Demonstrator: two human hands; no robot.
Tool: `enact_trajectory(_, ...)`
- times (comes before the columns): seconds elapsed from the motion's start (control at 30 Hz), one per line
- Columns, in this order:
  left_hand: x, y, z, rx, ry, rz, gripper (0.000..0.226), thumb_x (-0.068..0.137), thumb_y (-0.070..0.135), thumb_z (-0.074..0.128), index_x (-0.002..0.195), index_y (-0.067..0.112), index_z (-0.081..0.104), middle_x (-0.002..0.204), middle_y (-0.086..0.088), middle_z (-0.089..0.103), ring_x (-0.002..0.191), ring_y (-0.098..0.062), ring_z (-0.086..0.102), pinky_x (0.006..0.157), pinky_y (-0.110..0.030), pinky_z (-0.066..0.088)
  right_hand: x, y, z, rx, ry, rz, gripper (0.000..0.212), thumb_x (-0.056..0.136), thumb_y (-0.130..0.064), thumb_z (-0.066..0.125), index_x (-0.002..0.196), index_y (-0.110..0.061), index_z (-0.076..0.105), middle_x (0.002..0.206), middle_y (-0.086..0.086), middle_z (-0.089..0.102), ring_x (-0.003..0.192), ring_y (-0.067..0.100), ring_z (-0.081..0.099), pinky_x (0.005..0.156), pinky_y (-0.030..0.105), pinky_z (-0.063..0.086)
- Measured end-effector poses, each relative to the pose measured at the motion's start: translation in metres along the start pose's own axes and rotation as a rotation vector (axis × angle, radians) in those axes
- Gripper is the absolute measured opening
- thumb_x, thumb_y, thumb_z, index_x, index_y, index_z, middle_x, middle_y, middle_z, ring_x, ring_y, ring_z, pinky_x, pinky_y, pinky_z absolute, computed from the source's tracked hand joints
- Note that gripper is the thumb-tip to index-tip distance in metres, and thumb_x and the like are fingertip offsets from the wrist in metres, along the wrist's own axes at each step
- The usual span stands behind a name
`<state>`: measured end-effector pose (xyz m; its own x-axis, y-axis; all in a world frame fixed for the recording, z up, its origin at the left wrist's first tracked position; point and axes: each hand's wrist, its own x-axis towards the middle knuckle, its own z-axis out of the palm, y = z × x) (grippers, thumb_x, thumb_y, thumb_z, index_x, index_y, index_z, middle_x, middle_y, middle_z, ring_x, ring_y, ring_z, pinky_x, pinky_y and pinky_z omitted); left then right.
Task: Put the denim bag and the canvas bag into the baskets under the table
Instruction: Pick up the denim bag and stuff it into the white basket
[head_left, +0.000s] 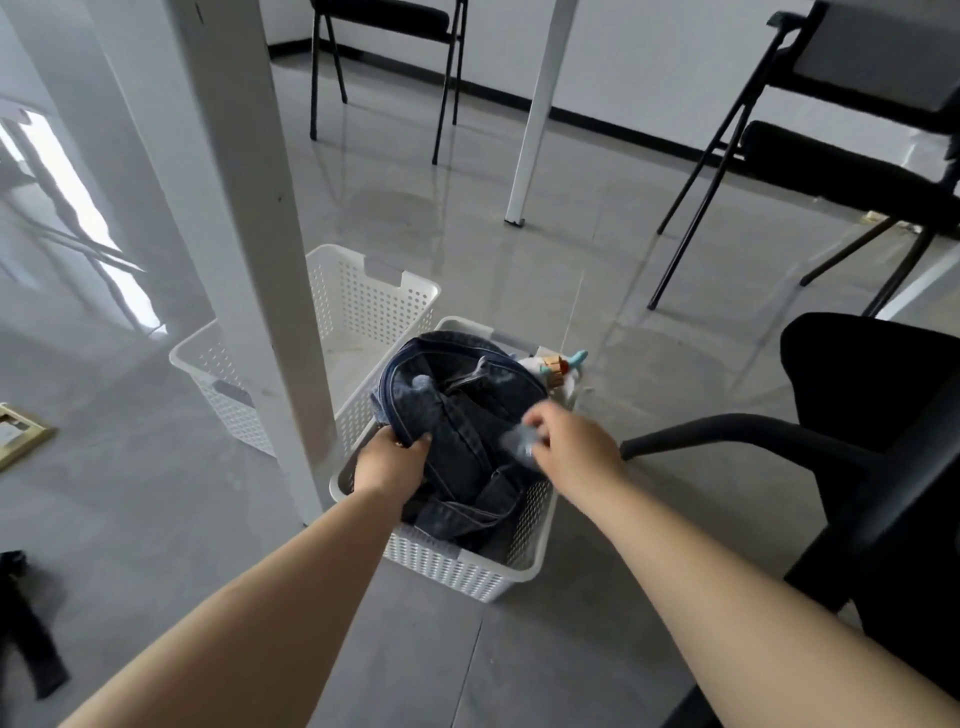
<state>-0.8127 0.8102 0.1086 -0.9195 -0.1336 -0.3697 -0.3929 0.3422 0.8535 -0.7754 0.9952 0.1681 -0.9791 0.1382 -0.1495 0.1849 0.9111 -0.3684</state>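
Note:
A dark blue denim bag (457, 415) lies inside the nearer white perforated basket (457, 571) on the floor, filling most of it, with a small toy charm (558, 364) hanging over the far rim. My left hand (392, 462) grips the bag's left edge. Over the bag's right side, my right hand (561, 441) is motion-blurred, its fingers pinched on a pale bit of the bag. A second white basket (363, 306) stands behind the table leg, and nothing shows in it. The canvas bag is not in view.
A white table leg (260, 260) rises right beside the near basket's left rim, another (535, 119) farther back. A black office chair (857, 441) stands close on the right. Black folding chairs (831, 171) stand at the back. A brass floor socket (21, 431) sits at the left.

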Motion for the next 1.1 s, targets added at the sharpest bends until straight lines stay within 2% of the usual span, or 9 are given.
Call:
enact_trajectory(0.1,0.002,-0.003,0.002,-0.017,-0.003,0.012,0.019,0.09,0.031,0.058,0.101,0.015,0.058,0.077,-0.001,0.062,0.071,-0.022,0.059,0.064,-0.029,0.047,-0.011,0.017,0.023,-0.085,-0.446,0.069,0.042,0.084,-0.02,0.063,0.124,-0.02,0.054,0.124,0.005,0.061,0.11,0.024,0.059,0.089,0.031,0.049)
enact_trajectory(0.23,0.003,-0.004,0.002,-0.059,-0.004,0.029,0.016,0.091,0.03,0.057,0.097,0.015,0.057,0.075,0.002,0.061,0.065,-0.016,0.056,0.058,-0.027,0.044,-0.017,0.017,0.04,-0.373,-0.125,-0.035,0.065,0.086,-0.038,0.06,0.143,-0.024,0.033,0.153,0.008,0.03,0.141,0.028,0.027,0.114,0.043,0.023)
enact_trajectory(0.33,0.006,0.003,-0.002,-0.147,-0.009,0.047,0.012,0.092,0.027,0.057,0.098,0.017,0.058,0.088,-0.005,0.067,0.073,-0.019,0.061,0.065,-0.029,0.049,-0.02,0.017,0.054,-0.575,-0.314,-0.182,0.079,0.083,-0.049,0.058,0.149,-0.033,0.016,0.153,0.011,0.028,0.143,0.03,0.022,0.116,0.057,0.004)
enact_trajectory(0.43,0.012,0.015,-0.007,-0.209,-0.042,0.085,0.003,0.09,0.026,0.058,0.091,0.024,0.06,0.094,-0.004,0.07,0.084,-0.022,0.067,0.079,-0.041,0.057,-0.023,0.009,0.073,-0.526,-0.268,-0.444,0.063,0.089,-0.041,0.053,0.145,-0.035,0.028,0.147,0.009,0.036,0.139,0.029,0.03,0.116,0.059,-0.004)
enact_trajectory(0.53,0.018,0.023,-0.013,-0.23,-0.051,0.094,0.007,0.088,0.026,0.061,0.081,0.029,0.06,0.095,-0.006,0.071,0.09,-0.027,0.068,0.083,-0.05,0.057,-0.017,-0.003,0.085,-0.418,-0.248,-0.439,0.046,0.093,-0.031,0.05,0.138,-0.031,0.044,0.13,0.007,0.047,0.124,0.029,0.045,0.117,0.054,0.007)
enact_trajectory(0.73,0.019,0.03,-0.029,-0.218,-0.004,0.139,0.005,0.087,0.028,0.06,0.086,0.025,0.064,0.091,-0.005,0.072,0.089,-0.03,0.069,0.084,-0.05,0.056,-0.011,-0.01,0.084,-0.767,-0.607,-0.237,0.036,0.09,-0.008,0.048,0.126,-0.011,0.056,0.132,0.012,0.05,0.121,0.034,0.05,0.1,0.041,0.037)
enact_trajectory(0.83,0.024,0.032,-0.036,-0.243,-0.004,0.146,0.012,0.082,0.033,0.062,0.086,0.022,0.064,0.095,-0.017,0.071,0.092,-0.04,0.067,0.084,-0.056,0.055,-0.008,-0.007,0.079,-0.361,-0.342,-0.056,0.03,0.091,-0.016,0.048,0.12,-0.009,0.053,0.127,0.016,0.05,0.112,0.035,0.054,0.09,0.038,0.044)
enact_trajectory(0.93,0.027,0.03,-0.038,-0.263,-0.013,0.143,0.006,0.076,0.036,0.062,0.075,0.031,0.065,0.092,-0.015,0.072,0.092,-0.039,0.068,0.084,-0.058,0.054,-0.006,-0.016,0.082,-0.172,-0.042,-0.165,0.028,0.088,-0.034,0.058,0.11,-0.016,0.055,0.12,0.007,0.046,0.098,0.027,0.059,0.079,0.035,0.05)
enact_trajectory(1.1,0.015,0.04,-0.036,-0.277,-0.013,0.174,0.02,0.078,0.036,0.061,0.085,0.017,0.062,0.096,-0.021,0.07,0.095,-0.042,0.065,0.084,-0.058,0.054,-0.004,-0.042,0.106,0.101,-0.451,-0.003,0.029,0.09,-0.038,0.052,0.105,-0.016,0.064,0.098,0.005,0.065,0.1,0.028,0.064,0.073,0.027,0.044)
